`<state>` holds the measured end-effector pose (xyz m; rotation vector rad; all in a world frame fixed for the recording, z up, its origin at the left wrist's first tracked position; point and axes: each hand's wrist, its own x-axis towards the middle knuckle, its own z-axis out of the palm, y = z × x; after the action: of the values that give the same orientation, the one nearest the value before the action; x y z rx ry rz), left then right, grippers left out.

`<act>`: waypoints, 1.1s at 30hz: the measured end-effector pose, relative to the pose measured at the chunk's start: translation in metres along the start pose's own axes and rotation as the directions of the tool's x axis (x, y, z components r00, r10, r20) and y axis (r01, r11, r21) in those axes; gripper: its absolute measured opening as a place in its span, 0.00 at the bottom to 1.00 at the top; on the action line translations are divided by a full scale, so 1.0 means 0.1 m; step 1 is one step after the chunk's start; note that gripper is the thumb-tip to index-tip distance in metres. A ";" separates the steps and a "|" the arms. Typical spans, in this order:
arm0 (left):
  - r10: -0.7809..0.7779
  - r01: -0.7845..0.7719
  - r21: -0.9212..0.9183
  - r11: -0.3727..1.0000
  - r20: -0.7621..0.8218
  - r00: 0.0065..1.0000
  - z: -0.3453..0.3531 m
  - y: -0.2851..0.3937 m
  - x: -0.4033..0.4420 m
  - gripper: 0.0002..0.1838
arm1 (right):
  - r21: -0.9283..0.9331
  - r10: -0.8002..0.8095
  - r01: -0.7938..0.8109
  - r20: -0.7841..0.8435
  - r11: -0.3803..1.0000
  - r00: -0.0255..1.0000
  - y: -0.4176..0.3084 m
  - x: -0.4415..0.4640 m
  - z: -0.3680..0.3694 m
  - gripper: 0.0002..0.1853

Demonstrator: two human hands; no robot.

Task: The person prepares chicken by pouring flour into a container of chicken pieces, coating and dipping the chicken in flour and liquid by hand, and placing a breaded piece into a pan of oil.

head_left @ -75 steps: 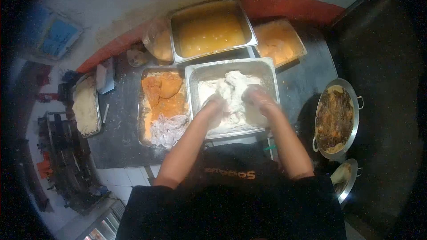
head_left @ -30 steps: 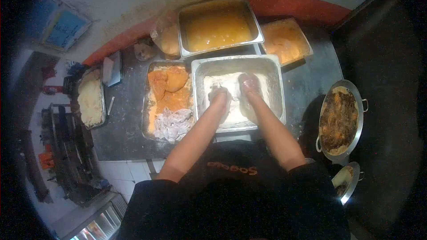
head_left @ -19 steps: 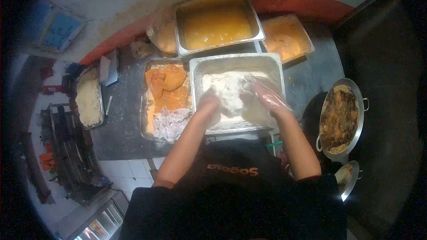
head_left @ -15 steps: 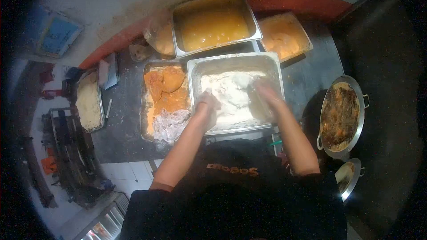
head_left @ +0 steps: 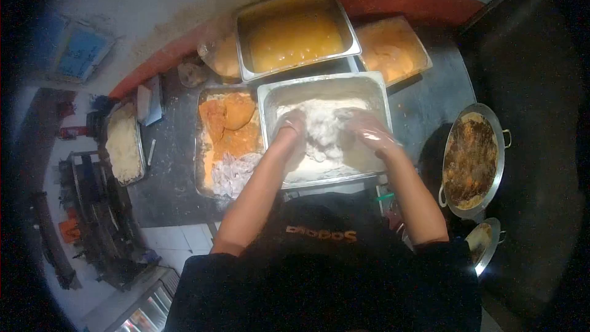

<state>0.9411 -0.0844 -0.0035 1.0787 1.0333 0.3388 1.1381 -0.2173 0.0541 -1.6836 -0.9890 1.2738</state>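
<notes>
Two hands in the pan, one floury mass between them!
Through the head camera I had the left hand (head_left: 293, 124) and the right hand (head_left: 367, 132) flanking one white-coated mass (head_left: 322, 130), a wide gap between them, and I couldn't tell through the blur whether the fingers gripped; the mass sat inside one deep steel pan (head_left: 319, 89), forearms crossing its near corners; just left, one shallow tray (head_left: 198, 147) bore orange-coated pieces (head_left: 228, 123) and white-dusted pieces (head_left: 230, 175), too merged to count; behind, one pan of yellow liquid (head_left: 301, 66) and one orange-filled tub (head_left: 420, 42); far right, two round pans (head_left: 499, 154); and room? Bare dark tabletop (head_left: 424, 107) ran from the deep pan's right wall to the table's edge.
</notes>
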 end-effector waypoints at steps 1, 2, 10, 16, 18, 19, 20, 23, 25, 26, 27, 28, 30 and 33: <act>0.112 -0.090 0.221 0.971 -0.089 0.990 -0.03 -0.04 -0.03 0.14 | 0.003 0.007 -0.007 0.004 1.000 1.000 0.10 0.02 -0.04 0.21; 0.244 -0.158 0.439 0.884 -0.146 0.959 -0.05 -0.10 -0.04 0.14 | -0.078 0.162 -0.165 -0.036 0.983 0.986 0.25 0.10 -0.07 0.21; -0.180 0.180 -0.008 0.984 -0.091 0.979 0.11 -0.33 -0.10 0.13 | 0.424 0.196 -0.118 -0.147 0.898 0.969 0.93 0.32 0.69 0.28; -0.268 0.269 -0.197 0.943 0.030 0.963 0.11 0.20 -0.33 0.14 | 0.252 0.407 -0.389 -0.020 0.886 0.913 -0.21 0.06 0.44 0.26; -0.169 0.170 -0.102 0.980 0.016 0.986 0.10 0.20 -0.32 0.14 | 0.198 0.241 -0.220 -0.089 0.955 0.966 -0.25 0.02 0.34 0.22; -0.128 0.123 -0.071 0.990 -0.063 0.990 0.02 0.10 -0.28 0.13 | 0.050 0.175 -0.171 -0.093 0.984 0.980 -0.23 0.10 0.23 0.22; -0.080 0.076 -0.035 0.997 -0.141 0.987 -0.03 0.03 -0.21 0.13 | -0.099 0.105 -0.114 -0.087 0.989 0.991 -0.22 0.17 0.14 0.23; -0.265 0.235 -0.165 0.958 -0.200 0.943 -0.11 -0.16 0.11 0.13 | -0.104 0.166 -0.228 -0.415 0.968 0.895 0.25 0.59 0.13 0.19; -0.173 0.105 -0.254 0.962 -0.262 0.949 0.03 -0.31 0.38 0.13 | -0.047 0.180 -0.258 -0.597 0.965 0.782 0.77 0.93 0.30 0.19; -0.089 -0.028 -0.333 0.942 -0.330 0.940 0.12 -0.33 0.48 0.12 | -0.359 0.031 -0.302 -0.597 0.883 0.801 0.87 1.05 0.43 0.20; -0.077 -0.039 -0.332 0.942 -0.329 0.941 0.19 -0.22 0.54 0.12 | -0.630 -0.115 -0.326 -0.554 0.704 0.824 0.97 1.22 0.54 0.22; -0.093 -0.018 -0.337 0.941 -0.312 0.945 0.25 -0.15 0.57 0.13 | -0.630 -0.115 -0.326 -0.555 0.705 0.823 1.25 1.49 0.68 0.22; -0.111 0.020 -0.321 0.947 -0.268 0.957 0.31 -0.04 0.58 0.14 | -0.595 -0.014 -0.233 -0.380 0.770 0.925 1.73 1.95 0.88 0.24; -0.111 0.073 -0.220 0.973 -0.168 0.980 0.23 0.10 0.41 0.16 | -0.163 -0.021 -0.022 -0.257 0.986 0.966 0.52 0.86 0.62 0.25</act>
<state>0.9838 -0.0651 -0.0142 0.8154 1.1745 0.4667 1.1003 -0.1505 -0.0364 -1.9203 -0.9557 0.9626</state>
